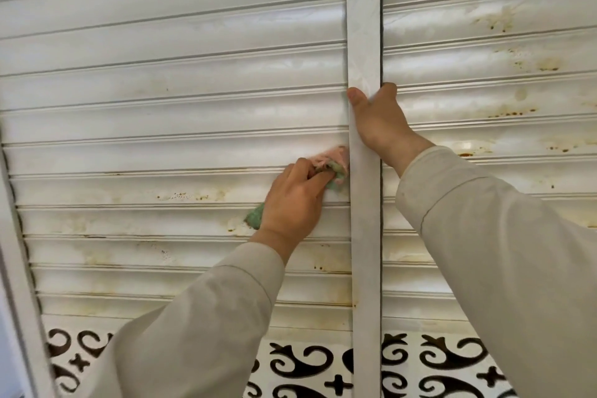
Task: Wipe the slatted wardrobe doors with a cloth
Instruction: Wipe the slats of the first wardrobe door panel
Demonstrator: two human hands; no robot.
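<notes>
Two white slatted wardrobe doors fill the view, the left door (161, 126) and the right door (484, 81), both with brown rust-like spots. My left hand (292, 200) grips a pink and green cloth (336, 165) and presses it on a slat of the left door, right beside the vertical frame strip (365, 42). My right hand (379, 119) holds that strip, with the thumb on its front and the fingers curled round its edge into the gap between the doors.
Below the slats both doors have a white panel with dark scroll-shaped cut-outs (300, 362). The left door's outer frame (19, 268) runs down the left edge. Both forearms in pale long sleeves reach up from below.
</notes>
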